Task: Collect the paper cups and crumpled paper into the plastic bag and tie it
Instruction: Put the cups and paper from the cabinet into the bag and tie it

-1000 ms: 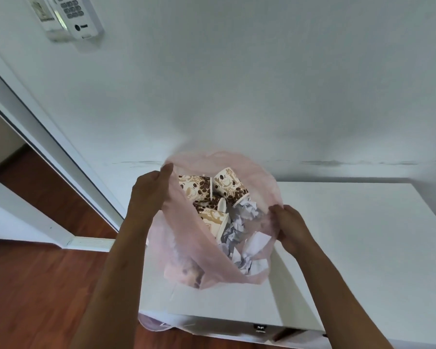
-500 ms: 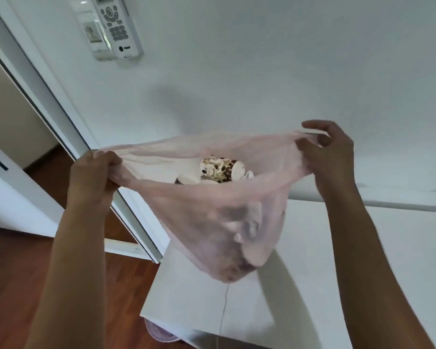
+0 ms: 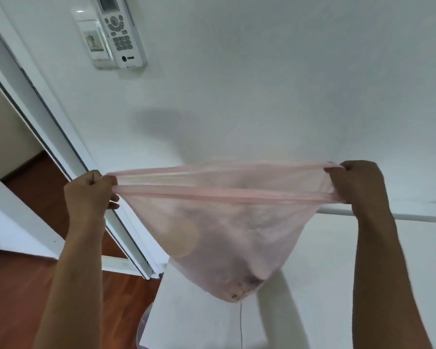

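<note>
A thin pink plastic bag [image 3: 227, 230] hangs in the air above the white table [image 3: 337, 285], its rim pulled taut into a flat band. My left hand [image 3: 88, 195] grips the rim's left end in a fist. My right hand [image 3: 355, 181] grips the right end. Through the translucent plastic the cups and crumpled paper show only as dim shapes, with brown specks at the sagging bottom [image 3: 239, 290]. The mouth is stretched shut, so nothing inside is seen directly.
A white wall fills the background, with a remote control in a wall holder [image 3: 120, 34] at upper left. A white door frame [image 3: 61, 137] runs diagonally at left over reddish wood floor [image 3: 15, 285]. Something pale pink [image 3: 144, 323] peeks from under the table's left edge.
The bag has been lifted off the table and its mouth, open a second ago with cups and paper visible, is now pulled wide and flat between both hands, which moved apart and up.
</note>
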